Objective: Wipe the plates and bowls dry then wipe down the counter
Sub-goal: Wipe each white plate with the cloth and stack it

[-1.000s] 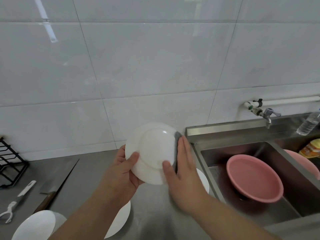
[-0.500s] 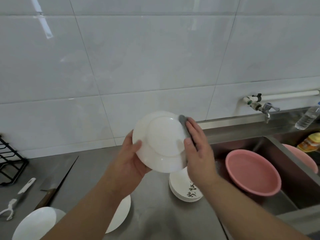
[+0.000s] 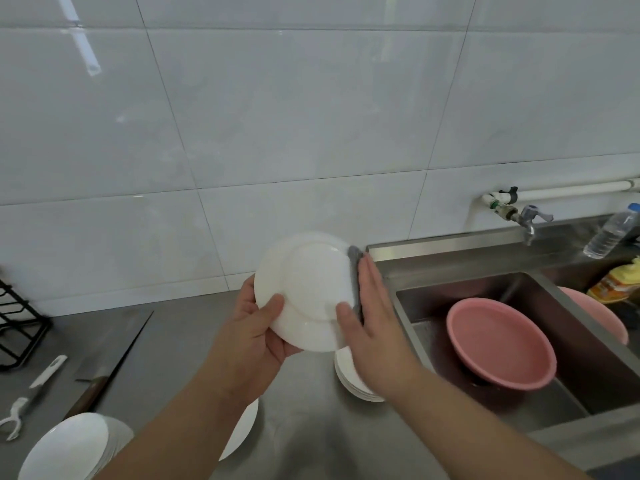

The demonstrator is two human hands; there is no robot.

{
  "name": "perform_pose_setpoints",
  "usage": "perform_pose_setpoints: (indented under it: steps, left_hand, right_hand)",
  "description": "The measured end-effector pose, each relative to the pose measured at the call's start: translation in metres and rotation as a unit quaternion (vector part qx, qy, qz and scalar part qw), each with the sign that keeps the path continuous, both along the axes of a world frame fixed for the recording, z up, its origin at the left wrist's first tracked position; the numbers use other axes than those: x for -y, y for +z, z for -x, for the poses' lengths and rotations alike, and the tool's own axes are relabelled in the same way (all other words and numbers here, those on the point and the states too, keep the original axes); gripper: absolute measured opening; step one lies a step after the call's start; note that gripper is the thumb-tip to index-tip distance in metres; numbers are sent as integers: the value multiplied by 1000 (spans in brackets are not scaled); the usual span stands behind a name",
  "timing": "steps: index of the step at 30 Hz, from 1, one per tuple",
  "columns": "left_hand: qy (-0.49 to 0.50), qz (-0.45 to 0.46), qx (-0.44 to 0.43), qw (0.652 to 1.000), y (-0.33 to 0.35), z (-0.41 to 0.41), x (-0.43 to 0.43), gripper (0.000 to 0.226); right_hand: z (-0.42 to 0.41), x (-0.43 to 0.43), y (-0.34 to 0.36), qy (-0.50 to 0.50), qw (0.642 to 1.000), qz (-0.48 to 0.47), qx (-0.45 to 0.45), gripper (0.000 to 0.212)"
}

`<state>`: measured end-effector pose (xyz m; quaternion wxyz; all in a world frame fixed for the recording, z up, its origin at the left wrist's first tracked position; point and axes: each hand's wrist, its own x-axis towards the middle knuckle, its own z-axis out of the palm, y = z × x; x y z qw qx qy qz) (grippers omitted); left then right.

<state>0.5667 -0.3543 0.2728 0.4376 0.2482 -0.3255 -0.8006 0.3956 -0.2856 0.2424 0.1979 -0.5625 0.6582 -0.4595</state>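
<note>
**Plate-drying in hand; the bench comes later**

I'm mid-wipe on one white plate (image 3: 311,289). It is held up off the bench (image 3: 311,441) at centre frame, tipped so that its underside and foot ring face my camera. My left hand (image 3: 254,329) grips its left rim, thumb on the underside and the rest wrapped behind. My right hand (image 3: 375,329) pinches a grey cloth (image 3: 354,263) over the right rim. Its fingers (image 3: 372,284) lie straight along the edge and the thumb presses the underside.

I judge this to be the drying step, and an early one. A stack of plates (image 3: 348,374) sits on the bench just below my right hand, and more white plates (image 3: 65,445) wait at lower left. I can't tell which of these are dry.

Next I'd turn the plate in my left hand so the cloth works round the rim. Then I'd wipe both faces and set it down. The grip must stay firm, because a wet rim could slip, with the steel sink (image 3: 398,284) close on the right.
</note>
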Motion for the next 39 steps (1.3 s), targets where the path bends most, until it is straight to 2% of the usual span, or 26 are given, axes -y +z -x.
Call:
perform_pose_setpoints:
  steps: [4,6,9,12,14,17,18,21,25,31,35,37,39]
  left_hand:
    - [17,36,-12,999,14,15,-3,46]
    - [17,33,-26,999,13,19,-3,46]
    - [-17,27,-33,999,5,20,-6,50]
    - [-46,21,-33,998,8,13,-1,55]
    - [-56,22,-10,998,14,6,7,46]
    - [-60,12,5,998,15,2,10,44]
    - [-50,4,-4,999,14,1,8,45]
    - [-2,-20,-39,999,7,4,1,48]
    - [18,-36,-50,998,1,5,-2,51]
    - [34,-29,-75,996,6,14,-2,56]
    - [30,-18,-58,998,1,20,-7,60]
    - [13,-8,-39,999,0,17,-7,64]
    - [-20,1,-27,999,5,11,-4,56]
  right_hand:
    - [3,11,16,-64,996,48,49,88]
    - [-19,-2,8,-64,994,63,60,93]
    - [-37,-17,1,-64,988,59,128,98]
    - [-6,-1,19,-111,976,94,162,83]
    - [24,13,36,-86,977,109,159,69]
    - [45,26,44,-34,983,70,169,53]
    - [42,23,39,-25,988,63,142,57]
    - [4,-4,12,-11,997,72,-7,88]
    - [-31,-23,-6,-3,998,46,-38,93]
    - [-18,3,13,-72,995,68,15,81]
    - [-56,-19,-12,-38,994,97,45,85]
    - [-45,-12,-13,-65,987,95,109,85]
    - [-18,2,-1,-93,985,98,112,81]
